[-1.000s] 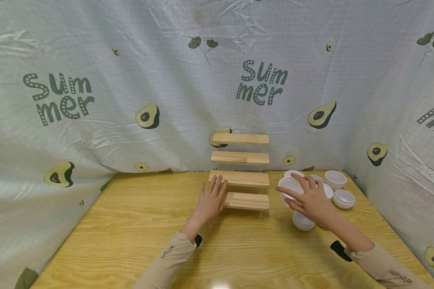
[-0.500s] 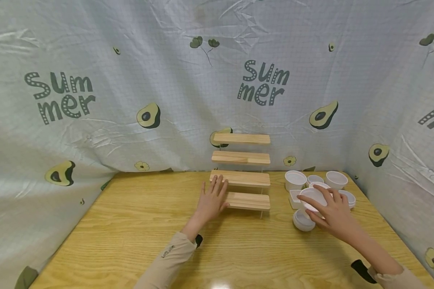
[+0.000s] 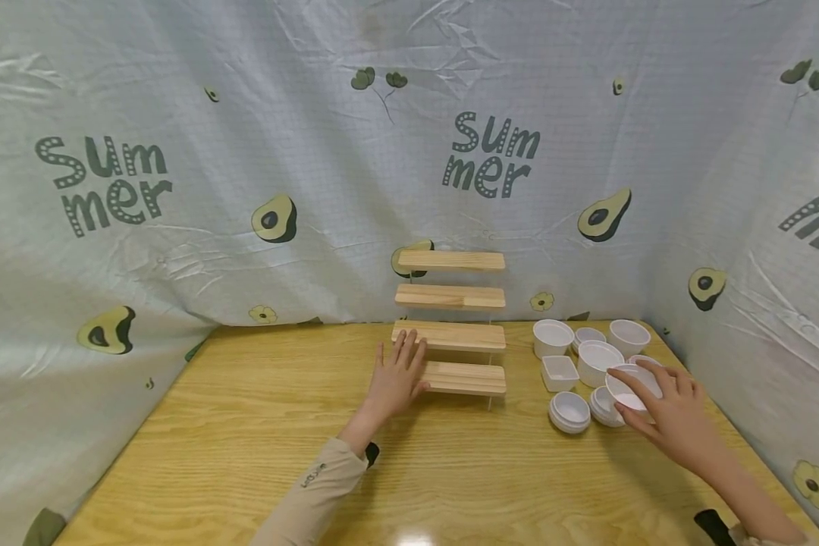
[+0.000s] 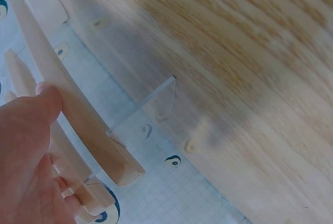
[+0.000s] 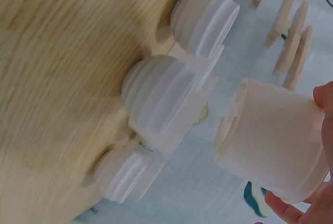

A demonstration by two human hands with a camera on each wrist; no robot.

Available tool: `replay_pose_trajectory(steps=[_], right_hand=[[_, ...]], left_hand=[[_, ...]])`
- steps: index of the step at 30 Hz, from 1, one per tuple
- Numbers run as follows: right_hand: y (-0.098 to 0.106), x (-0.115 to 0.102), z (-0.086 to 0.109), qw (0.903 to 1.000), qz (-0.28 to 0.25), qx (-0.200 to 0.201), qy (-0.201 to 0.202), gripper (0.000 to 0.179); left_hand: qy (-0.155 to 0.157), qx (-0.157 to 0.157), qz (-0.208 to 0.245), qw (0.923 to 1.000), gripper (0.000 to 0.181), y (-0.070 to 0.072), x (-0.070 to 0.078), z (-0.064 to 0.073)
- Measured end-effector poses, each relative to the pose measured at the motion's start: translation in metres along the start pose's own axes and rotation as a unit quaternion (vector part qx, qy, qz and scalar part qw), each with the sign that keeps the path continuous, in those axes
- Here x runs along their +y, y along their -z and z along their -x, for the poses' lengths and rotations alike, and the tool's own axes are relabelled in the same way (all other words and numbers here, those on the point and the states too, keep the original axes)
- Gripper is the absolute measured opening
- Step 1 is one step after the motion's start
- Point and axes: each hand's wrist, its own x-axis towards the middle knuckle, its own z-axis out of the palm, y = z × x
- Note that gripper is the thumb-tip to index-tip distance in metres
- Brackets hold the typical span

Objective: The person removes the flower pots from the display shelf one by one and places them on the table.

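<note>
My left hand (image 3: pixel 392 379) rests its straight fingers on the left end of a stepped wooden display stand (image 3: pixel 450 334). Its thumb touches the lowest board (image 4: pixel 78 99) in the left wrist view. On the right, my right hand (image 3: pixel 679 417) grips a white round pot (image 3: pixel 633 388) by the rim, between thumb and fingers. This pot (image 5: pixel 276 135) hangs tilted off the table in the right wrist view, its base toward several standing pots. Just left of it in the head view sit two low ribbed pots (image 3: pixel 569 413). The held pot partly covers those behind.
More white pots cluster at the back right, with a square pot (image 3: pixel 560 373) and a taller round pot (image 3: pixel 553 337) among them. A clear side panel (image 4: pixel 145 104) supports the boards. Printed cloth (image 3: pixel 314 152) hangs behind the wooden table (image 3: pixel 211 455).
My right hand has carried the white round pot rightward and toward me, uncovering the square pot and others behind it. My left hand stays on the stand.
</note>
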Motion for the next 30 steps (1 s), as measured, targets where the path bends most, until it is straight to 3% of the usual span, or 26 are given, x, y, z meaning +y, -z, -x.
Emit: replay_pose_trajectory(steps=[11, 30], right_hand=[[0.007, 0.017, 0.017, 0.9947, 0.018, -0.050, -0.088, 0.042], [-0.015, 0.048, 0.035, 0.9841, 0.050, -0.117, -0.123, 0.042]], left_hand=[[0.000, 0.006, 0.002, 1.0000, 0.070, -0.001, -0.001, 0.000], [-0.002, 0.013, -0.005, 0.9999, 0.071, -0.004, -0.001, -0.002]])
